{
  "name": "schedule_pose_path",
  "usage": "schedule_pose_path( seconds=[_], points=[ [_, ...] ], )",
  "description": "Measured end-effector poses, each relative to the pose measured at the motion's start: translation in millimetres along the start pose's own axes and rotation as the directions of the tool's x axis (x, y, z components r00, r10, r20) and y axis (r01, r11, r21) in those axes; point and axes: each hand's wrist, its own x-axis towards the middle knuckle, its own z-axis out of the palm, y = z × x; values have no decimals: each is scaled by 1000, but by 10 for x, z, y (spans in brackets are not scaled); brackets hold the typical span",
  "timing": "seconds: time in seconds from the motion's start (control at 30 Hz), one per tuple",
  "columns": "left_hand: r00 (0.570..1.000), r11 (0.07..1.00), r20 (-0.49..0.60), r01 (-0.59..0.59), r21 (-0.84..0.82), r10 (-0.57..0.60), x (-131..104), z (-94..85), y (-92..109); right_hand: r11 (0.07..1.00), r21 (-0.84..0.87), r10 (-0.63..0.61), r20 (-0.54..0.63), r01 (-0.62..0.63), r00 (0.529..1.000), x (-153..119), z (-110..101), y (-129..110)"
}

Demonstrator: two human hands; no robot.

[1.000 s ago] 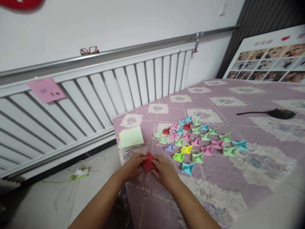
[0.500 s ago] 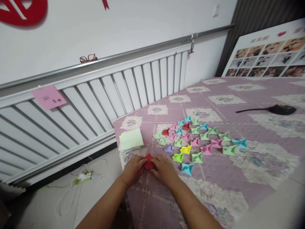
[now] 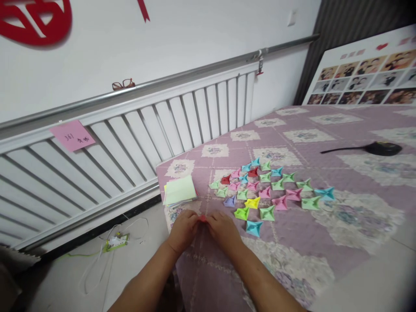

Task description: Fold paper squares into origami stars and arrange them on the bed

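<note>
My left hand (image 3: 185, 230) and right hand (image 3: 223, 229) both pinch the red paper (image 3: 203, 219), one at each end, over the floral tablecloth (image 3: 224, 277), paper stack (image 3: 179, 190) just beyond my left, folded paper boats (image 3: 267, 213) in rows off to the right.

Over on the table (image 3: 221, 271), the stack of sheets (image 3: 180, 191) sits by the left edge with the folded paper shapes (image 3: 264, 193) spread to its right, and nearer the person a piece of paper (image 3: 203, 219) is between the left hand (image 3: 184, 232) and right hand (image 3: 223, 232). Well off to the right lies a handled utensil (image 3: 383, 148), the photo board (image 3: 364, 76) beyond it. The radiator (image 3: 180, 119) stands behind the table, eyeglasses (image 3: 123, 85) on the pipe (image 3: 195, 71) above, a power strip (image 3: 117, 242) on the floor (image 3: 133, 255) at left.
</note>
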Motion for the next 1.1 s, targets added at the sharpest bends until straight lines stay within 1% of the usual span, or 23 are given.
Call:
schedule_pose_path(
  seconds=[0.1,0.13,0.2,0.27,0.33,0.4,0.43,0.47,0.53,0.6,0.63,0.73,0.8,0.93,1.1],
  points=[
    [998,996,8,56,-67,-55,-31,-139,110,999,40,-34,-14,35,999,-51,-96,-42],
    [997,993,24,73,-96,-71,-48,-185,148,996,80,-42,-15,43,999,-80,-137,-55],
    [993,984,74,98,-150,-88,-97,-256,219,971,236,-41,11,37,999,-153,-229,-72],
    [982,960,153,143,-239,-108,-161,-281,277,894,447,-36,113,-18,993,-238,-319,-69],
    [955,884,259,239,-401,-141,-235,-249,315,801,589,-57,256,-109,965,-327,-393,-47],
    [920,755,350,354,-553,-175,-307,-168,335,750,636,-83,360,-180,929,-407,-441,-13],
    [907,697,375,396,-598,-193,-338,-117,340,744,638,-82,383,-199,920,-443,-453,5],
    [899,663,383,420,-619,-211,-365,-64,342,748,629,-73,394,-210,916,-474,-458,20],
    [893,636,387,439,-635,-230,-403,32,348,778,588,-31,387,-221,922,-524,-454,43],
    [899,649,378,425,-631,-221,-420,103,360,820,529,11,367,-218,930,-558,-442,53],
    [904,670,368,414,-617,-219,-423,127,369,841,500,23,351,-208,936,-571,-437,54],
    [918,766,320,378,-520,-236,-414,166,402,893,422,34,280,-155,959,-594,-425,50],
    [923,821,302,358,-444,-239,-400,176,425,926,351,52,252,-141,966,-598,-417,49],
    [937,894,291,290,-341,-193,-357,180,461,970,195,91,255,-143,963,-575,-395,58],
    [958,954,261,187,-235,-123,-308,174,453,991,91,75,237,-99,969,-539,-364,83]
  ],
)
